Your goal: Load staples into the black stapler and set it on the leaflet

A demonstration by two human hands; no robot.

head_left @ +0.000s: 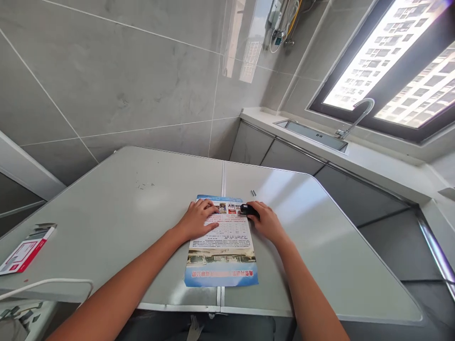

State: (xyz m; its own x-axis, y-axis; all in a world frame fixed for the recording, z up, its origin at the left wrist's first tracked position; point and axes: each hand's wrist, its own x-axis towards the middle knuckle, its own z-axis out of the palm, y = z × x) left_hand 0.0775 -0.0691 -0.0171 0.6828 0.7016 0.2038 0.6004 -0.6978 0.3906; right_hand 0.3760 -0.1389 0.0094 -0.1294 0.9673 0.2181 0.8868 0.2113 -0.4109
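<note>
Pressing the paper [227, 241] to the table [302, 203] with the left hand [195, 220], thumb and fingers apart, and clamping the stapler [246, 209] in the right hand [267, 221] at its right edge, without any finished staple visible.

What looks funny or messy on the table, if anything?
Tiny dark bits lie scattered on the left side of the table. They look like loose staples, but they're too small to be sure. Two little strips lie loose beyond the right hand. I see no spill.
</note>
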